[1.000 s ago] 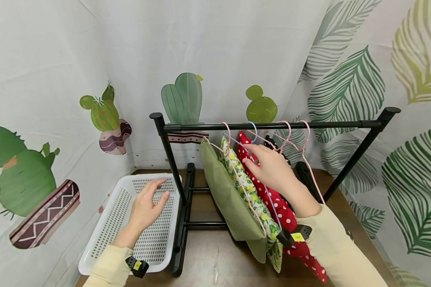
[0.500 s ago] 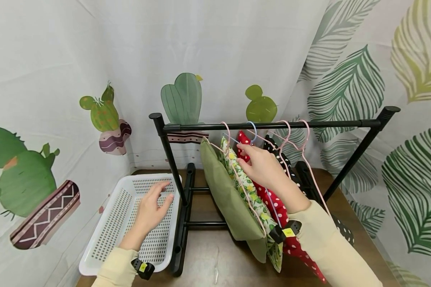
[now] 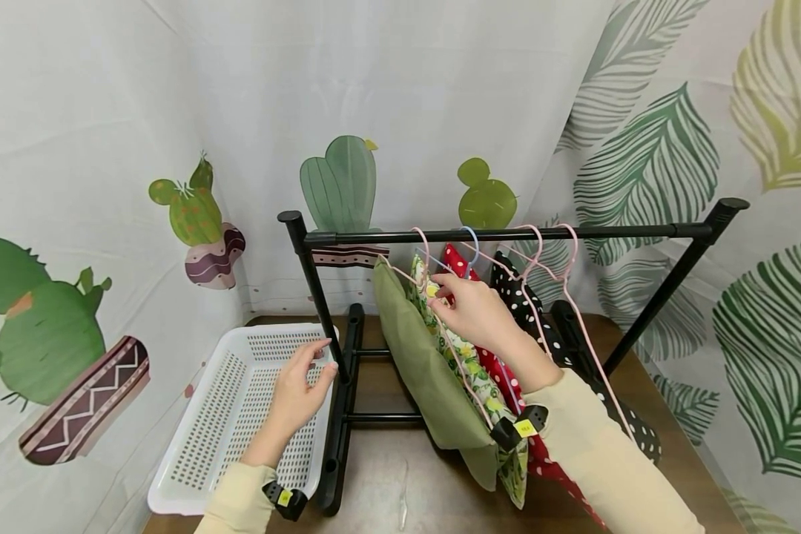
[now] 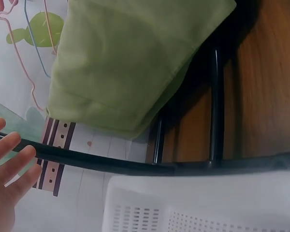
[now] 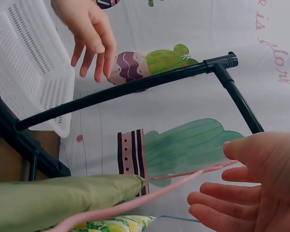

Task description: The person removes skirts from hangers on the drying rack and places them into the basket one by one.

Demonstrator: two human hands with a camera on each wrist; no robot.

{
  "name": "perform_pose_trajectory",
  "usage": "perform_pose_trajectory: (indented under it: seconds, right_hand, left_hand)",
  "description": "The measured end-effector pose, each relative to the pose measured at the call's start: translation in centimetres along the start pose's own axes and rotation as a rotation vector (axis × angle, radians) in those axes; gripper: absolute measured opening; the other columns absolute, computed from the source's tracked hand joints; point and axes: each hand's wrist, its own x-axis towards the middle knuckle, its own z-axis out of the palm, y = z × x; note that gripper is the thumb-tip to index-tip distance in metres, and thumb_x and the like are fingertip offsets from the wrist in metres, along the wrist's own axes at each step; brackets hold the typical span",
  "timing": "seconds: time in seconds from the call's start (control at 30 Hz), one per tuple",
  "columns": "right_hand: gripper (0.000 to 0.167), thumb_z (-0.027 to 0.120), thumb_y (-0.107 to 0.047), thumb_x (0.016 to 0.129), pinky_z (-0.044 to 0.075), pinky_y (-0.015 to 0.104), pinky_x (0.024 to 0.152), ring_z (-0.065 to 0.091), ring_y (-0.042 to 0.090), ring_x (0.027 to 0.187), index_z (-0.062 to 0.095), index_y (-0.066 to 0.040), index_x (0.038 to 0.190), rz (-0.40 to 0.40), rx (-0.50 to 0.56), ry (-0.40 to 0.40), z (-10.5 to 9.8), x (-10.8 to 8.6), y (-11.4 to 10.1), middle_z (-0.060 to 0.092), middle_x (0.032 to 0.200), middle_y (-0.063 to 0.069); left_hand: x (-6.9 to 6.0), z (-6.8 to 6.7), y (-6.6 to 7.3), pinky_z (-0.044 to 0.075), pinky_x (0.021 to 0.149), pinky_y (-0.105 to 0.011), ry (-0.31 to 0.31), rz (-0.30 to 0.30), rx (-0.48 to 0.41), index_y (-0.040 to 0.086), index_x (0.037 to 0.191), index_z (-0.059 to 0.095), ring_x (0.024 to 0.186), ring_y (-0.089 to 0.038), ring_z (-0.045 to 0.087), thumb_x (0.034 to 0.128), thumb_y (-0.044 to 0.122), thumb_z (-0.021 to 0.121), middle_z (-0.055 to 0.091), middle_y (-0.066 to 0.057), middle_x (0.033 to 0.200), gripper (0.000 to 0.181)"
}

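Olive green cloth [image 3: 427, 371] hangs on a pink hanger [image 3: 426, 252] at the left of the hung row. My right hand [image 3: 477, 311] is at this hanger's neck, thumb and fingers apart. In the right wrist view its fingers [image 5: 232, 194] are loosely bent near the pink wire, and contact is unclear. Behind come a lemon-print cloth [image 3: 483, 380], a red dotted cloth [image 3: 455, 258] under a blue hanger [image 3: 472, 256], and a black dotted cloth [image 3: 515, 297]. My left hand [image 3: 298, 393], holding nothing, hovers over the white basket [image 3: 230, 426] beside the rack's left post.
The black rack's top bar [image 3: 614, 232] carries several hangers, and its right post [image 3: 667, 289] leans outward. Its base bars [image 3: 383, 417] stand on a brown table [image 3: 380, 475]. A printed curtain [image 3: 407, 89] closes off the back and sides.
My right hand has moved left from the blue hanger to the leftmost pink hanger, uncovering more black dotted cloth. My left hand has drifted right, toward the rack's left post.
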Motion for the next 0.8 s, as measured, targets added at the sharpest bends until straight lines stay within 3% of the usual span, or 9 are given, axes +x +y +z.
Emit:
perform_pose_trajectory:
  seconds: [0.2,0.47,0.8]
  right_hand:
    - [0.04,0.056,-0.029,0.09,0.047,0.031,0.054,0.062,0.015,0.063,0.055,-0.009,0.125,0.021,-0.009,0.016,0.2,0.3,-0.3,0.069,0.1,0.005]
    - [0.04,0.059,-0.028,0.089,0.042,0.029,0.049,0.058,0.013,0.057,0.056,-0.008,0.124,0.049,-0.02,0.024,0.7,0.9,-0.5,0.07,0.096,0.004]
    - [0.034,0.059,-0.029,0.088,0.049,0.036,0.058,0.063,0.02,0.068,0.06,-0.008,0.115,0.077,-0.04,0.046,1.4,1.8,-0.7,0.07,0.092,0.006]
  left_hand:
    - [0.1,0.7,0.5,0.052,0.074,-0.043,-0.015,-0.022,-0.055,0.011,0.123,0.056,0.096,-0.023,0.059,0.0864,0.02,0.062,0.06,-0.011,0.112,0.038]
    - [-0.3,2.1,1.0,0.052,0.075,-0.04,-0.03,-0.038,-0.078,0.011,0.123,0.056,0.098,-0.024,0.06,0.0864,0.021,0.063,0.059,-0.01,0.116,0.039]
    - [-1.2,3.7,1.5,0.052,0.075,-0.037,-0.043,-0.077,-0.096,0.012,0.123,0.056,0.097,-0.022,0.06,0.0871,0.023,0.062,0.06,-0.007,0.114,0.038]
